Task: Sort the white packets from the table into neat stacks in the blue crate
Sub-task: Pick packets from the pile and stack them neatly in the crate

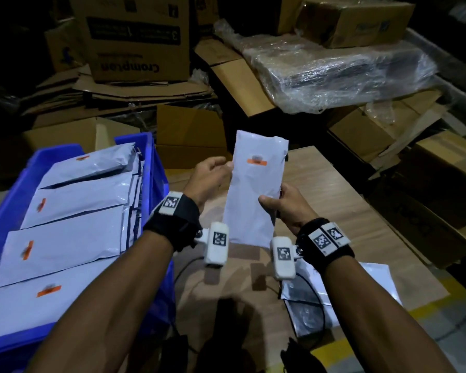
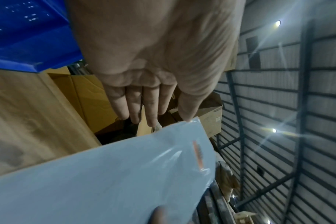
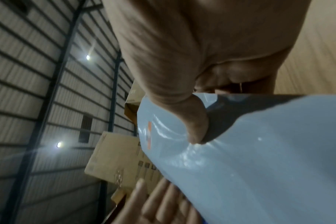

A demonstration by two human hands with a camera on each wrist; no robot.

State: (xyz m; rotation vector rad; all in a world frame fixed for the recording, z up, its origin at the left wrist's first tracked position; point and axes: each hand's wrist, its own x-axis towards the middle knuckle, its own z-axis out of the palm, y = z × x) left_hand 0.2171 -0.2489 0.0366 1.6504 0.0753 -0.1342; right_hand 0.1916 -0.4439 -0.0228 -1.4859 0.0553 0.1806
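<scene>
Mid-transfer: right hand (image 1: 285,208) pinches the long white plastic packet (image 1: 254,189) above the wooden tabletop (image 1: 342,211), left hand (image 1: 209,176) spread touching its edge; next, carry left onto the blue plastic crate (image 1: 151,168) stacks, edges aligned.

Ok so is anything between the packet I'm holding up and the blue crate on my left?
Nothing visible blocks it. The packet is held above the table, the right hand gripping its edge and the left hand touching its other edge. The blue crate is open-topped beside it, already layered with packets.
</scene>
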